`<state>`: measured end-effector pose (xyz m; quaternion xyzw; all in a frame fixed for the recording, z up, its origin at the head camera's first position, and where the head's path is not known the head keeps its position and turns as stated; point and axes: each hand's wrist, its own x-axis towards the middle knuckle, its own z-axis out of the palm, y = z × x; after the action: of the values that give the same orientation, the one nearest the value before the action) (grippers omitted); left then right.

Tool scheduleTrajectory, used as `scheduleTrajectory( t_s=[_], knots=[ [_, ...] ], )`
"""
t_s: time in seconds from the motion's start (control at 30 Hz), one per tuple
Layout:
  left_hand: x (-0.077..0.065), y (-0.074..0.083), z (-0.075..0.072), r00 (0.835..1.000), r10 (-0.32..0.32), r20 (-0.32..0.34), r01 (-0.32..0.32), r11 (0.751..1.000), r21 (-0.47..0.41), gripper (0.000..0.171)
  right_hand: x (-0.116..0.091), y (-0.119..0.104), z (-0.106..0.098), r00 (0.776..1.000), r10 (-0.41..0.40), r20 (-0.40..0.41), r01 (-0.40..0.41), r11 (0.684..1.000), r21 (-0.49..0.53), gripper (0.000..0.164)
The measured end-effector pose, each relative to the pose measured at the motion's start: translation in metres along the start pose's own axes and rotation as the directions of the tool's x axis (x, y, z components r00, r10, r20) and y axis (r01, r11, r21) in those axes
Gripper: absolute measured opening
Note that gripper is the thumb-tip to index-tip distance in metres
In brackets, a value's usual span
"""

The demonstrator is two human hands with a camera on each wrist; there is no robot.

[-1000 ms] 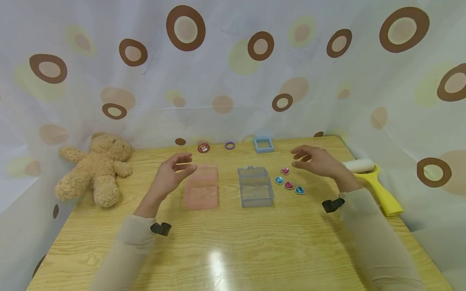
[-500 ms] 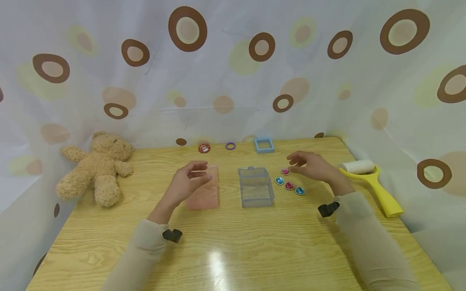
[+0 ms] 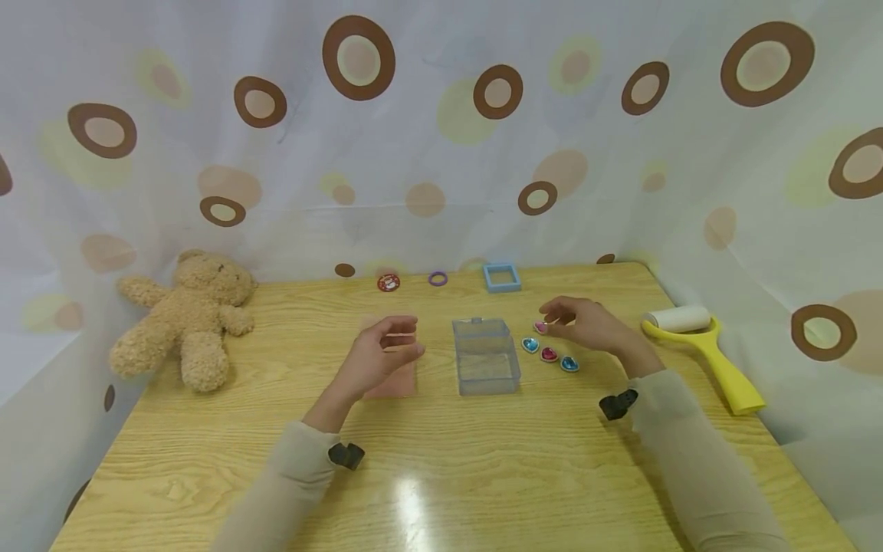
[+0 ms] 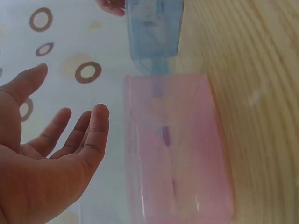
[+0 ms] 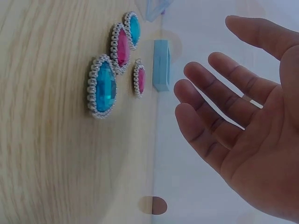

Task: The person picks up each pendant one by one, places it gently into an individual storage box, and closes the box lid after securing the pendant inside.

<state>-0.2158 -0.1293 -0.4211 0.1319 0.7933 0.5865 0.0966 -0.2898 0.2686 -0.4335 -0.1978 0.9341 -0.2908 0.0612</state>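
Observation:
My left hand (image 3: 375, 359) hovers over a translucent pink plastic box (image 3: 398, 383), covering much of it in the head view. Its fingers are loosely bent around nothing; the left wrist view shows the palm beside the pink box (image 4: 182, 154). To the right stands a clear bluish box (image 3: 487, 374) with its lid folded back. My right hand (image 3: 592, 326) is held above several heart-shaped gems with silvery beaded rims, its fingers relaxed and empty. Its fingertips overlap the farthest pink gem (image 3: 540, 327). A blue gem (image 3: 530, 345), another pink gem (image 3: 548, 354) and another blue gem (image 3: 569, 363) lie nearer.
Along the back edge are a red round badge (image 3: 388, 283), a purple ring (image 3: 438, 279) and a light blue square frame (image 3: 502, 278). A teddy bear (image 3: 189, 322) lies at the left. At the right is a yellow-handled lint roller (image 3: 724, 372). A patterned curtain encloses the table.
My left hand has moved right, from beside the pink box to over it. My right hand has come slightly left and nearer, over the farthest pink gem. The objects stay in place.

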Motion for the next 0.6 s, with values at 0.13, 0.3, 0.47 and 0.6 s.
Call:
scheduleTrajectory(
  t_s=[0.13,0.3,0.47,0.6],
  knots=[
    [0.003,-0.001,0.012,1.000,0.002,-0.010,-0.002,1.000,0.003,0.051,0.000,0.002,0.003,1.000,-0.014,0.010,0.014,1.000,0.017,0.040],
    [0.006,-0.003,0.025,1.000,0.005,-0.016,-0.005,1.000,-0.012,0.049,0.003,0.004,0.009,1.000,-0.007,0.030,0.006,0.999,0.037,0.039],
    [0.009,-0.005,0.036,1.000,0.004,-0.006,-0.005,0.999,-0.035,0.047,0.006,0.006,0.015,0.999,0.014,0.039,-0.016,0.999,0.050,0.036],
    [0.011,-0.006,0.042,1.000,0.002,0.014,-0.001,1.000,-0.021,0.047,0.008,0.008,0.020,0.998,0.029,0.055,-0.033,0.998,0.059,0.036]
  ],
)
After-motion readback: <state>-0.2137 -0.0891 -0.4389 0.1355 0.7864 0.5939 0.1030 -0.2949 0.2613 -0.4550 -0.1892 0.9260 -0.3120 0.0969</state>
